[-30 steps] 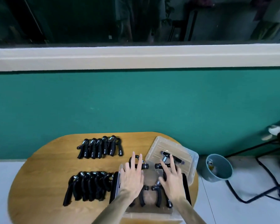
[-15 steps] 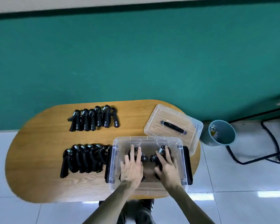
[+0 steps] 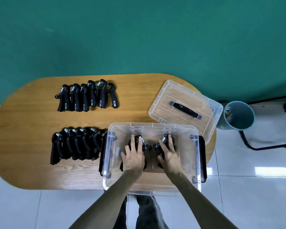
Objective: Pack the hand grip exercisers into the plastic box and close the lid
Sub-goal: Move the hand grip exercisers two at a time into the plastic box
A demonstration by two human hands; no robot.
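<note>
Hand grip exercisers in three lots: two inside the clear plastic box, one under each hand, a near row at centre left of the frame, just beside the box's left wall, and a far row at upper left, well apart from the box. Left hand flat on the left exerciser in the box, fingers straight and spread, palm down, pressing rather than curling round it. Right hand likewise flat on the right exerciser, fingers straight, metal spring showing between them. Both exercisers lying on the box floor, knobs pointing toward each other near the middle, not quite touching. Box open at the near edge of the oval wooden table, black latches folded down on its left and right ends. Clear lid with a black handle lying off the box at its upper right, tilted, one corner overhanging the table's right end. Teal bucket on the white tiled floor just right of the lid, beside black tubing. Green wall across the top of the frame.
</note>
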